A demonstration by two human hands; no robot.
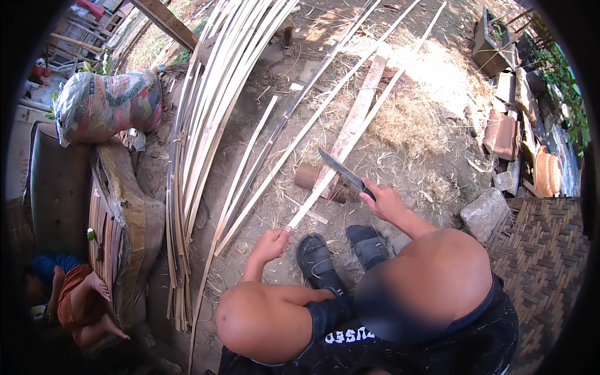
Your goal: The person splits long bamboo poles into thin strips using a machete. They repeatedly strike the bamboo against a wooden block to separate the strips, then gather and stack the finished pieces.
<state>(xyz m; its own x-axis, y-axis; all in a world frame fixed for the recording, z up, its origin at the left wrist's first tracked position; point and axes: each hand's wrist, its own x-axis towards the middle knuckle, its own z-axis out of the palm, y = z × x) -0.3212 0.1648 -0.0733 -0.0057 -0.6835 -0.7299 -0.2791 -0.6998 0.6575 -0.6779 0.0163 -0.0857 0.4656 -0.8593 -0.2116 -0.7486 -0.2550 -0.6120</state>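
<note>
Pale strip (374,111), then: where does it lie, and which way does it run?

Out in front of the crouched person, over bare ground (250,219). Near end low, at the left hand (270,245); far end off to the upper right. Long axis slants away from the body, left to right, nearly straight in this view.

And the hands?

Left one pinches the near end between thumb and fingers. Right hand (382,203) is wrapped round the handle of a dark-bladed knife (351,174). Blade tip points up and left, crossing the strip's line. Touching or just above it, cannot tell.

Why that arrangement, do you think?

My reading: the pinch steadies the strip, with the person's fingers well apart from the blade. A weathered plank (358,112) lies beneath part of the run, probably as backing. Its near end is by a short wooden block (306,176), which may prop it; exact contact unclear.

Anything around it?

Large fan of similar strips (219,94) to the left, also lengthwise, perhaps kept within reach. Curly shavings (415,122) to the right of the plank.
</note>
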